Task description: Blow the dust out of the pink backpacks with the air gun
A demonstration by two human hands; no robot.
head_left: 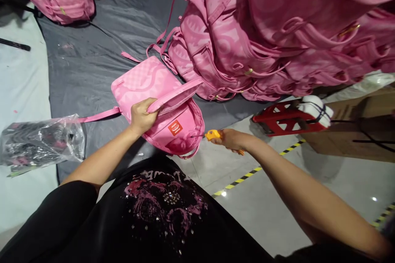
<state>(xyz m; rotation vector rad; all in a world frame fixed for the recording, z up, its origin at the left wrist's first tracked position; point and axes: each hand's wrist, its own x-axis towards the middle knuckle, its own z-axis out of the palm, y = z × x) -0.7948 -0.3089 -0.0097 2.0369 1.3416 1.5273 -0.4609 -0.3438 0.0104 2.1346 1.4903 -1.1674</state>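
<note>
The left hand [143, 116] holds the flap [177, 94] of a pink bag [142, 80]. A red tag [175, 128] shows inside. The right hand [233, 139] grips a yellow tool [212, 134], its thin tip [199, 136] at the open bag. More pink bags [265, 20] sit in a big pile nearby.

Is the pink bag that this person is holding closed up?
No, the pink bag gripped by the left hand gapes open, so that a red label shows inside it.
</note>
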